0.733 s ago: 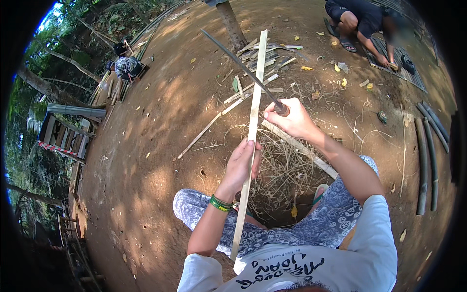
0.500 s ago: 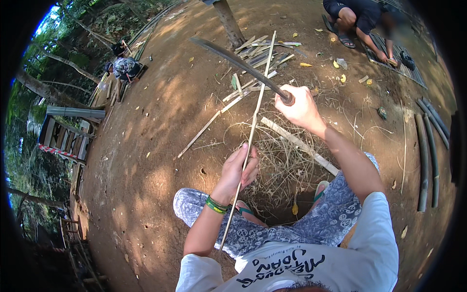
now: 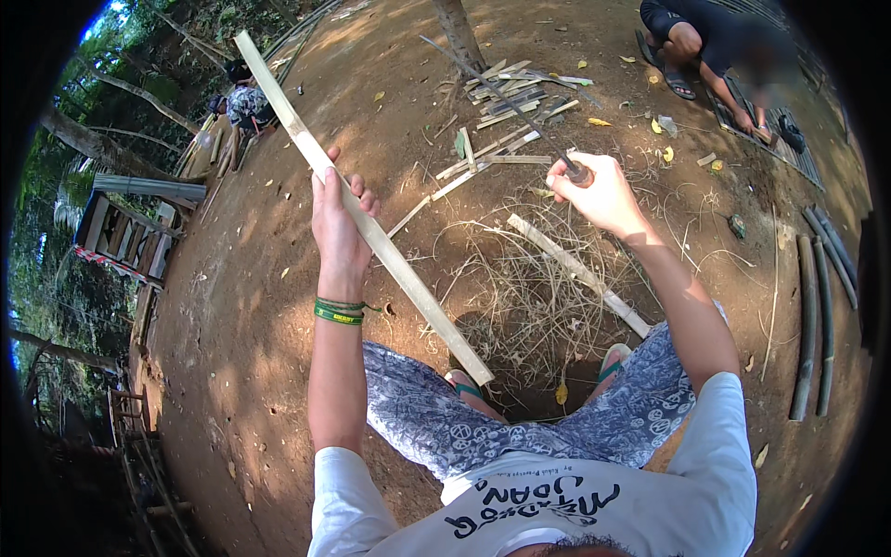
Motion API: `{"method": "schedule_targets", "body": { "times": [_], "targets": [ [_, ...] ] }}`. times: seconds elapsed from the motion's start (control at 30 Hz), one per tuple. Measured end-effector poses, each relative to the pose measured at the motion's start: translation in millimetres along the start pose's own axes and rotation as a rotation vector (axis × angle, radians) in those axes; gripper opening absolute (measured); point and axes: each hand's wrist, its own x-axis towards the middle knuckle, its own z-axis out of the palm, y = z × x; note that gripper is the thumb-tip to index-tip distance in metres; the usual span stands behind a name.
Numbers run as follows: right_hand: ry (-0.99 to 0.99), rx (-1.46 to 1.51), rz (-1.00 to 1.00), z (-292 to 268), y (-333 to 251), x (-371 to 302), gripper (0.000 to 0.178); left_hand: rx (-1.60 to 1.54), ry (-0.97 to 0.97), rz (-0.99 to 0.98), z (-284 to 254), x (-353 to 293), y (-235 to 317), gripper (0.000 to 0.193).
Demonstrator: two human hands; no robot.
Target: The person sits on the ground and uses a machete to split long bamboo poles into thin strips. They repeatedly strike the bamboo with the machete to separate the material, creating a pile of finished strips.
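My left hand (image 3: 341, 212) grips a long pale bamboo strip (image 3: 408, 283) near its middle, the thumb lying along its broad face. The strip slants from upper left down to the space between my knees, its lower end above my left foot. In my right hand (image 3: 599, 190) is the dark handle of a machete (image 3: 506, 100); its long thin blade points up and left, edge-on to me and apart from the strip. Below my hands, thin bamboo shavings (image 3: 534, 297) lie heaped on the soil, with another bamboo slat (image 3: 580, 274) across them.
Split bamboo pieces (image 3: 510, 93) are piled by a tree trunk (image 3: 459, 37) ahead. At far right lie dark bamboo poles (image 3: 807, 325). A crouching person (image 3: 715, 46) works at a slatted bamboo panel (image 3: 789, 148); another person (image 3: 247, 104) sits at far left.
My left hand has moved up and left, and the strip has turned from a narrow edge to its broad face, now slanting the other way. The machete has swung edge-on, away from the strip.
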Motion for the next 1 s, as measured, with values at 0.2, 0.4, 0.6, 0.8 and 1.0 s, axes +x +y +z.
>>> {"method": "schedule_targets", "body": {
  "times": [0.2, 0.4, 0.6, 0.8, 1.0],
  "targets": [
    [-0.348, 0.036, -0.022, 45, 8, -19, 0.028, -0.230, 0.193, -0.033, -1, 9, -43, 0.048],
    [-0.470, 0.006, 0.128, 74, 27, -43, 0.036, -0.328, 0.497, -0.111, -19, 13, -112, 0.028],
    [-0.511, -0.049, 0.158, 67, 37, -45, 0.029, -0.178, 0.627, -0.264, -8, 29, -127, 0.043],
    [-0.437, -0.086, 0.202, 21, 29, -32, 0.015, -0.271, 0.351, -0.286, 30, 39, -108, 0.089],
    [-0.152, -0.155, 0.404, -110, 72, -30, 0.017, 0.150, 0.212, -0.300, 28, -24, -175, 0.075]
  ]
}}
